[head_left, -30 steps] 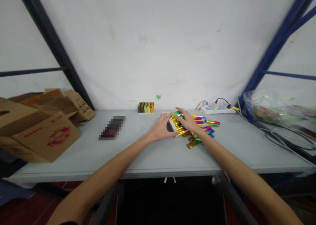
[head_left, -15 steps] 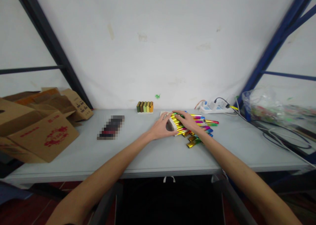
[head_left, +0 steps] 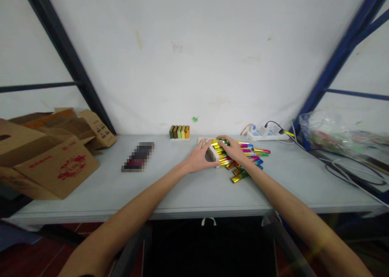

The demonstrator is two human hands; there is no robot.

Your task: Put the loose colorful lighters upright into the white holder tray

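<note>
My left hand (head_left: pixel 198 158) is curved round the end of a small white tray (head_left: pixel 213 155), thumb at the near side and fingers at the far side. Slim, shiny metallic pieces that look like lighters (head_left: pixel 224 160) lie against the tray in gold, green, pink and blue. My right hand (head_left: pixel 230 147) bends over them from the right, its fingertips on the pieces at the tray's far side. More loose pieces (head_left: pixel 240 176) are spread under and beside my right wrist. My fingers partly hide the tray's inside.
A row of green, brown and yellow lighters (head_left: pixel 179 133) stands by the wall. At the left are an open cardboard box (head_left: pixel 57 167) and a blurred dark object (head_left: pixel 138 157). A power strip (head_left: pixel 264 134), cables (head_left: pixel 343 167) and a clear plastic bag (head_left: pixel 325 127) lie at the right.
The view has shifted slightly. Both hands stay at the tray and the shiny pieces, with only a slight shift of the right fingers.
</note>
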